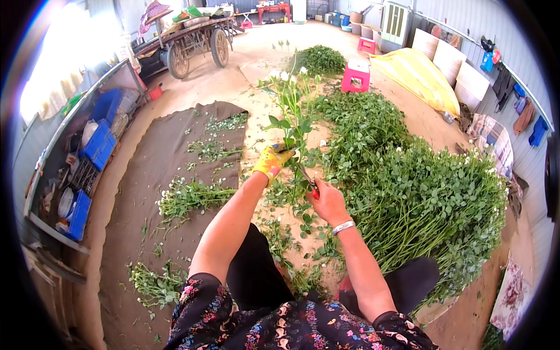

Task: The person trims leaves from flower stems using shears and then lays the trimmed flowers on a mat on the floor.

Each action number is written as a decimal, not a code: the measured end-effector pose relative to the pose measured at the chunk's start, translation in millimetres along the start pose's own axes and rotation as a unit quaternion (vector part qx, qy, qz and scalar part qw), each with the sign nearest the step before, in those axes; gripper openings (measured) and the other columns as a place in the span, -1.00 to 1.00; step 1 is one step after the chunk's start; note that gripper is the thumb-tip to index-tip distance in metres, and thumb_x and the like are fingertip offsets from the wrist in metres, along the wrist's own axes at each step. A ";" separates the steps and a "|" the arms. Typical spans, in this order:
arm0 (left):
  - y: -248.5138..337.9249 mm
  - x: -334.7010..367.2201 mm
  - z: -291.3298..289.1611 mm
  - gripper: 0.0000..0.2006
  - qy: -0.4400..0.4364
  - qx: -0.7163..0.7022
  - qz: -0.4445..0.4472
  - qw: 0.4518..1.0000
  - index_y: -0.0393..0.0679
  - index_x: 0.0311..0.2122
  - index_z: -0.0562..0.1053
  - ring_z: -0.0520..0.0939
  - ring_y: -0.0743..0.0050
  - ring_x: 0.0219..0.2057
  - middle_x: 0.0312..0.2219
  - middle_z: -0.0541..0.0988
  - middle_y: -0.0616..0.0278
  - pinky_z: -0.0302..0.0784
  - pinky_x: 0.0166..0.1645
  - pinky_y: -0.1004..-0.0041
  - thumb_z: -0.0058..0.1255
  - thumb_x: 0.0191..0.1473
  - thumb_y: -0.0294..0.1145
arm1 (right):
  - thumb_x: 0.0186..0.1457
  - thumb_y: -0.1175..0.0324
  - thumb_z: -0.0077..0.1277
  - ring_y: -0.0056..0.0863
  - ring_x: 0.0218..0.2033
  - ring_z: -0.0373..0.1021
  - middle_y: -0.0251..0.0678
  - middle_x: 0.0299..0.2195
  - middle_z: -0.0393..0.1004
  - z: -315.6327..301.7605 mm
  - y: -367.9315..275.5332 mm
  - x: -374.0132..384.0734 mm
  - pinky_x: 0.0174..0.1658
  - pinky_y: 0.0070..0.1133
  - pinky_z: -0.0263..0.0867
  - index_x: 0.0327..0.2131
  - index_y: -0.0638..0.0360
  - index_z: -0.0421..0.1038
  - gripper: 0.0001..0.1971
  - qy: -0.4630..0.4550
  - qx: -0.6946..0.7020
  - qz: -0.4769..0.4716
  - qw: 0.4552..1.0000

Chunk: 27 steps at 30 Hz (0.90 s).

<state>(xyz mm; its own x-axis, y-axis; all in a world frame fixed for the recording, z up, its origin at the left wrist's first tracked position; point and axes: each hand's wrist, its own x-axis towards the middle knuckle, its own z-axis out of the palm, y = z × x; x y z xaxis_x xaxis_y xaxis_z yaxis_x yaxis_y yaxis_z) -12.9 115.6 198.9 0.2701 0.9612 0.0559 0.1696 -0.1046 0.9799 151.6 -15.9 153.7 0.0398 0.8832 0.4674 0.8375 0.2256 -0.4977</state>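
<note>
My left hand (272,162), in a yellow patterned glove, is closed round a leafy green flower stem (291,111) held upright, with small white blooms at its top. Just below and to the right, my bare right hand (328,203) grips pruning shears (315,191) by their red handles. The blades reach up to the lower part of the stem; leaves partly hide them, so I cannot tell whether they touch it. A large heap of cut leafy stems (429,204) lies beside my right arm. Trimmed leaves (280,239) are scattered on the floor below my hands.
On the left, a dark cloth (157,169) carries small flower bunches (189,201). Blue crates (99,143) stand along the left wall. Farther off are a wooden cart (195,44), a pink stool (356,76), another green heap (319,60) and a yellow sheet (420,76).
</note>
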 end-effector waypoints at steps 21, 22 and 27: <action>-57.2 27.4 -78.0 -0.51 -0.221 0.509 0.350 0.755 0.01 0.07 0.38 0.47 0.41 -0.05 -0.11 0.51 0.21 0.50 -0.07 0.36 0.12 -0.03 -0.35 | -0.05 0.31 0.08 -0.19 -0.45 0.43 -0.24 -0.41 0.42 4.5 8.8 14.6 -0.44 -0.37 0.39 -0.18 0.02 0.34 -0.70 -0.017 -0.099 -0.140 0.985; -52.3 25.9 -63.5 -0.59 -0.252 0.369 0.248 0.859 -0.08 -0.02 0.43 0.50 0.42 -0.16 -0.19 0.54 0.19 0.49 -0.12 0.38 0.16 -0.04 -0.32 | -0.07 0.32 0.10 -0.21 -0.43 0.43 -0.24 -0.43 0.41 3.0 11.4 13.4 -0.41 -0.37 0.39 -0.17 0.03 0.35 -0.68 -0.026 -0.094 -0.131 0.987; 10.9 -0.5 -31.2 -0.71 -0.218 -0.004 -0.001 0.976 -0.23 -0.18 0.52 0.55 0.54 -0.38 -0.36 0.58 0.24 0.49 -0.22 0.45 0.17 0.00 -0.31 | -0.07 0.32 0.09 -0.24 -0.41 0.43 -0.26 -0.47 0.40 -8.5 10.5 12.3 -0.42 -0.38 0.38 -0.15 0.01 0.36 -0.66 -0.035 -0.060 -0.118 0.991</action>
<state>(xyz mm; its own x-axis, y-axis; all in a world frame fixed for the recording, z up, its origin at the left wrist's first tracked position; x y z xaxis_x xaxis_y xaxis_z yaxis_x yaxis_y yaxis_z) -40.8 121.9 215.5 0.6475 0.7614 -0.0304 0.1640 -0.1004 0.9813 165.6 -6.1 160.4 -0.2005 0.8389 0.5061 0.8774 0.3835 -0.2881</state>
